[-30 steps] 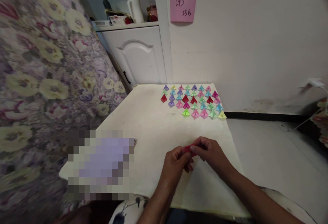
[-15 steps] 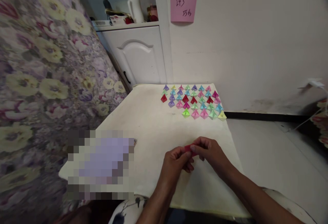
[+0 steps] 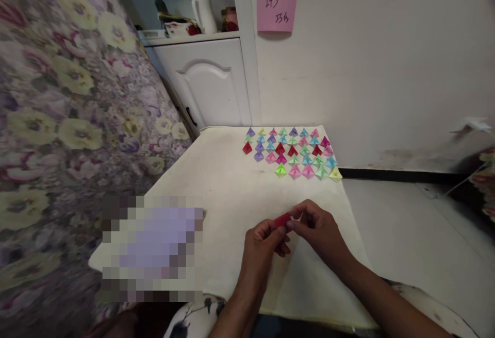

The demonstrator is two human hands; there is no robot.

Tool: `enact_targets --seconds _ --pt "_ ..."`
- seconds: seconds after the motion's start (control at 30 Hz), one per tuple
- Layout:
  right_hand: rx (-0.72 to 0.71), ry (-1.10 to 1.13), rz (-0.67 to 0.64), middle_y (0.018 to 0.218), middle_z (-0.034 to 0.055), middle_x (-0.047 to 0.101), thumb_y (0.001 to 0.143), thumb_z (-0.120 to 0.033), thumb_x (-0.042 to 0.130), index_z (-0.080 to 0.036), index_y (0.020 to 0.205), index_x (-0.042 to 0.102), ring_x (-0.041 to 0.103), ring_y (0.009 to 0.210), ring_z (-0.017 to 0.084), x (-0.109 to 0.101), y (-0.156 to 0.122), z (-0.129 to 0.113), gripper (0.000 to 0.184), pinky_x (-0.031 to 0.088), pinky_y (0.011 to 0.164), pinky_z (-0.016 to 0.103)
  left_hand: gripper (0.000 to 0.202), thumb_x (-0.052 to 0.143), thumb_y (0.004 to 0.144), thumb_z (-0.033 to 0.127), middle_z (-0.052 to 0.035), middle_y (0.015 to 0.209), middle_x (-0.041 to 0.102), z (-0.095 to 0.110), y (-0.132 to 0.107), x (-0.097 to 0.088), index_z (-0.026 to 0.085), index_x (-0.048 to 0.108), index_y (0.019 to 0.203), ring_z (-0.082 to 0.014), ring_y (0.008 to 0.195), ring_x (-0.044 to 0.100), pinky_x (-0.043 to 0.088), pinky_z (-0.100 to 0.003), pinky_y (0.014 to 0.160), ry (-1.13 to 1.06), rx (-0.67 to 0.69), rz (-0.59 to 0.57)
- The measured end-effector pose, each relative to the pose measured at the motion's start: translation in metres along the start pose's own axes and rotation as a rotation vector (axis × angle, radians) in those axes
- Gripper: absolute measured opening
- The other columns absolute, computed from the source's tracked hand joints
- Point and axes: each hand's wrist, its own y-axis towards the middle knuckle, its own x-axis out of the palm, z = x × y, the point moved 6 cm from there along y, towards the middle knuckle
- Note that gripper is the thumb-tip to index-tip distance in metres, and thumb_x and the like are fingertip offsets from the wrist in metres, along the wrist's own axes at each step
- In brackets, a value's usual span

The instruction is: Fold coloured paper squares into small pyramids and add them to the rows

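Note:
A small piece of folded red paper is pinched between my two hands, above the near part of the table. My left hand grips its left and lower edge between thumb and fingers. At its right end, the thumb and fingertips of my right hand close on the paper. Beyond my hands, several folded paper pieces in pink, green, blue, purple, yellow and red stand in rows on the cream tabletop.
A blurred-out purple patch covers something at the table's left. Flowered curtain hangs on the left. Behind the table are a white cabinet and a wall with a pink note. Pale floor lies to the right.
My hands have shifted slightly, and more of the red paper's face now shows between them. My right hand has risen a little. The rows of folded paper look the same.

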Motion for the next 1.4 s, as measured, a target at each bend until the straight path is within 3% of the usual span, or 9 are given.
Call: enact_targets --seconds 0.17,0.33,0.53,0.97,1.23,1.4 --pt "0.046 0.044 -0.068 0.058 -0.0039 0.050 0.068 -0.026 0.065 -0.018 0.074 0.059 0.041 0.051 0.010 0.003 0.003 0.007 0.012 0.033 0.048 0.022 0.018 0.063 0.072 0.030 -0.0004 0.059 0.060 -0.001 -0.001 0.001 0.013 0.060 0.066 -0.0090 0.045 0.052 0.037 -0.021 0.046 -0.007 -0.019 0.000" --pt "0.004 0.000 -0.076 0.063 -0.0026 0.053 0.071 -0.023 0.063 -0.018 0.073 0.059 0.044 0.054 0.010 0.005 0.001 0.004 0.006 0.035 0.051 0.022 0.018 0.064 0.071 0.031 0.0001 0.058 0.059 -0.001 -0.002 0.001 0.014 0.060 0.067 -0.0091 0.045 0.051 0.037 -0.021 0.045 -0.026 -0.030 0.007" --pt "-0.249 -0.189 0.023 0.067 -0.0025 0.046 0.073 -0.016 0.060 -0.020 0.069 0.058 0.040 0.054 0.010 0.004 -0.007 -0.015 0.006 0.035 0.050 0.023 0.016 0.063 0.070 0.030 0.0008 0.058 0.058 -0.002 -0.003 0.001 0.014 0.061 0.069 -0.0086 0.044 0.050 0.036 -0.021 0.045 -0.060 -0.027 0.013" --pt "-0.576 -0.301 -0.071 0.082 0.0046 0.054 0.085 -0.017 0.046 -0.022 0.086 0.063 0.054 0.068 0.013 0.015 -0.019 -0.023 0.018 0.047 0.059 0.024 0.013 0.062 0.072 0.025 0.0003 0.057 0.059 -0.001 -0.002 -0.001 0.013 0.061 0.066 -0.0081 0.045 0.051 0.038 -0.020 0.045 -0.182 -0.033 0.016" --pt "-0.595 -0.467 -0.095 0.085 0.0052 0.056 0.086 -0.016 0.043 -0.023 0.085 0.065 0.055 0.070 0.013 0.021 -0.022 -0.021 0.022 0.047 0.062 0.025 0.017 0.061 0.075 0.029 -0.0015 0.055 0.060 -0.004 -0.001 -0.004 0.012 0.062 0.069 -0.0099 0.047 0.054 0.041 -0.021 0.048 -0.208 -0.052 0.004" --pt "-0.594 -0.533 -0.129 0.093 0.0067 0.057 0.088 -0.016 0.040 -0.023 0.097 0.063 0.056 0.077 0.014 0.027 -0.023 -0.016 0.026 0.049 0.065 0.025 0.016 0.059 0.076 0.027 -0.0028 0.058 0.063 -0.005 0.001 -0.008 0.012 0.063 0.073 -0.0100 0.051 0.056 0.043 -0.021 0.052 -0.230 -0.066 -0.011"
